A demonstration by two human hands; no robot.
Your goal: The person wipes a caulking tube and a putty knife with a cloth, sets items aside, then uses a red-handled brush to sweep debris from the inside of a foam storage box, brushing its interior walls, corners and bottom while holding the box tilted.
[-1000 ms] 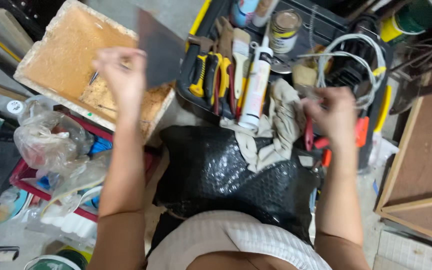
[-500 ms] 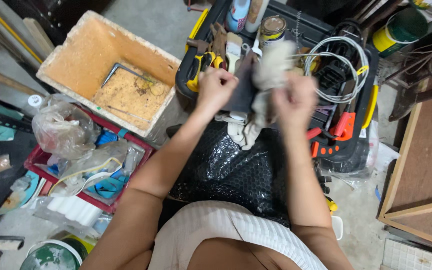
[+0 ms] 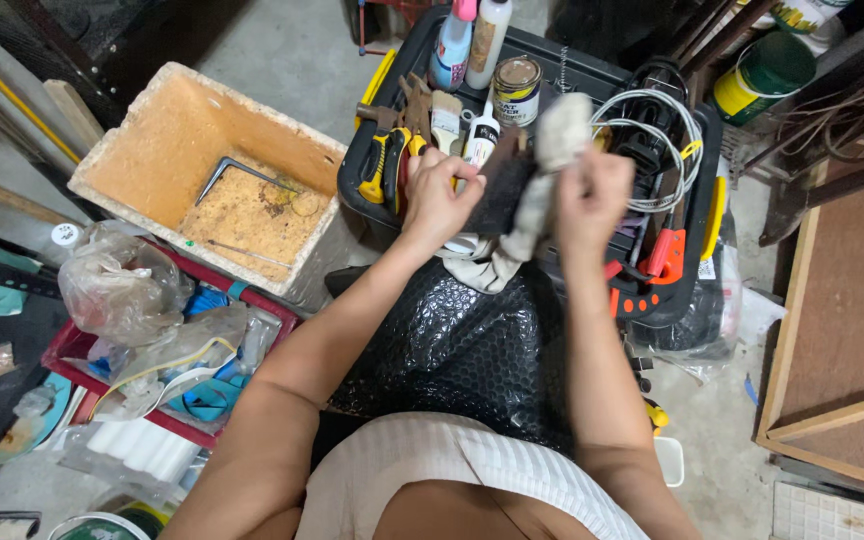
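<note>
Head view looks down at a messy workshop floor of grey concrete. Left hand (image 3: 439, 200) grips a dark flat blade (image 3: 500, 190), and right hand (image 3: 586, 198) pinches a pale rag (image 3: 550, 150) against it, above a black toolbox (image 3: 697, 250) full of tools. A foam box (image 3: 152, 150) sits to the left, with black bubble wrap (image 3: 452, 350) below.

The rag (image 3: 550, 150) is soft, off-white cloth; the blade (image 3: 500, 190) is dull dark metal. Glossy black bubble wrap (image 3: 462, 350) and a rough foam box (image 3: 202, 160) sit nearby.
</note>
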